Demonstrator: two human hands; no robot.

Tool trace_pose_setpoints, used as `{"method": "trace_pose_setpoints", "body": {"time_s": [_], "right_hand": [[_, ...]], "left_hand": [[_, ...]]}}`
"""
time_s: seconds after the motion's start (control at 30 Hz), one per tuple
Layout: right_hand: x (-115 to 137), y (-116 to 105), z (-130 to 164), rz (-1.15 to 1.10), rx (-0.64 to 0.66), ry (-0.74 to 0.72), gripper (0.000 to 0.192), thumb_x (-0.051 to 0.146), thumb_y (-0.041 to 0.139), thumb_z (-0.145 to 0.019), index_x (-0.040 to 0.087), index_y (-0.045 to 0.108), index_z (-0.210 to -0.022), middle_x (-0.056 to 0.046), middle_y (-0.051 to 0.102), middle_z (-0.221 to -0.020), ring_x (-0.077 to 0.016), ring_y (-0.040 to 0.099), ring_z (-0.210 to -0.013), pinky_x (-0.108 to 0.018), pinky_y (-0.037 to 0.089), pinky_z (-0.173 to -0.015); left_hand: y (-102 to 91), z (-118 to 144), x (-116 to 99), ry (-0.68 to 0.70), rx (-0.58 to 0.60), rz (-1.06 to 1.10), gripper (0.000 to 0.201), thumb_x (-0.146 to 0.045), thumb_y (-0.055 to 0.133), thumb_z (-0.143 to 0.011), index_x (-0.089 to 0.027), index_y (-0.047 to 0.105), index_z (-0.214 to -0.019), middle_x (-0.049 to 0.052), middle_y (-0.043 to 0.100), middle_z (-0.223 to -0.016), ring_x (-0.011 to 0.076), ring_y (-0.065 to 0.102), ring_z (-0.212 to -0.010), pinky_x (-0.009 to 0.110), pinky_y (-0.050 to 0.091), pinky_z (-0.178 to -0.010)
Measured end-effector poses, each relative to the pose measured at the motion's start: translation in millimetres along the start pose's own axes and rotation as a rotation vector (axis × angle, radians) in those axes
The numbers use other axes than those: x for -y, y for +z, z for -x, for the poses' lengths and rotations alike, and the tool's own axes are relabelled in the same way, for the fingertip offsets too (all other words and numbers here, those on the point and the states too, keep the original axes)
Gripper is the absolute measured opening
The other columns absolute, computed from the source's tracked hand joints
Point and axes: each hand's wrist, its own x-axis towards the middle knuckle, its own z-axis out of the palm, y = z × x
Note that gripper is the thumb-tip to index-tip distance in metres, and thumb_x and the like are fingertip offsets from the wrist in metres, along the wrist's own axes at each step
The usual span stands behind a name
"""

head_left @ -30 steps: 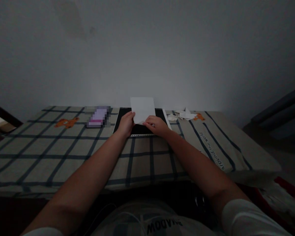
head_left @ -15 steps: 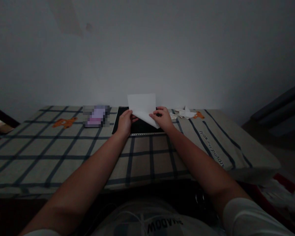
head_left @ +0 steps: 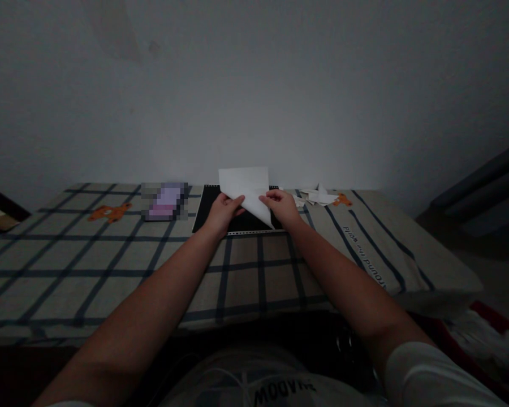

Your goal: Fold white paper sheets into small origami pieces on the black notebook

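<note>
A white sheet of paper (head_left: 246,182) is held up over a black board or pad with punched white edges (head_left: 206,210). One lower corner of the sheet slants down to a point near the pad's front edge. My left hand (head_left: 224,213) pinches the paper's lower left edge, thumb on the near face. At the right side, my right hand (head_left: 284,208) grips the same sheet between thumb and fingers. Just right of that hand lie folded white paper pieces (head_left: 320,195), one with a peak sticking up.
A phone with a lit, blurred screen (head_left: 166,202) lies left of the pad. The checked tablecloth (head_left: 186,282) covers the table, which stands against a grey wall (head_left: 254,85). Beyond the table's right front corner is a red container (head_left: 487,308) with white stuff in it.
The paper has come down slightly, its pointed corner closer to the pad's front edge. My left thumb has slid right across the sheet, while my right hand has shifted only a little.
</note>
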Motion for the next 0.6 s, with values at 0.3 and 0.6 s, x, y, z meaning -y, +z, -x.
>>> {"method": "trace_pose_setpoints", "body": {"time_s": [0.3,0.6], "right_hand": [[-2.6,4.8,-0.4,-0.286,0.034,0.048,0.040,0.033,0.082,-0.061,0.024,0.056,-0.090,0.005,0.063,-0.076,-0.0147,0.061,-0.075,-0.030,0.048,-0.074],[3.2,-0.4,1.7,-0.245,0.140,0.201,0.024,0.037,0.079,-0.075,0.018,0.066,-0.080,-0.002,0.069,-0.081,-0.0137,0.062,-0.073,-0.029,0.052,-0.070]], "left_hand": [[-3.6,-3.7,1.6,0.066,-0.048,0.008,0.038,-0.016,0.084,-0.068,-0.016,0.065,-0.101,0.008,0.076,-0.103,0.0243,0.072,-0.099,0.041,0.059,-0.092],[-4.9,-2.5,-0.2,0.110,-0.031,-0.043,0.049,-0.020,0.087,-0.062,-0.016,0.065,-0.105,0.009,0.077,-0.101,0.0225,0.073,-0.090,0.039,0.059,-0.086]]}}
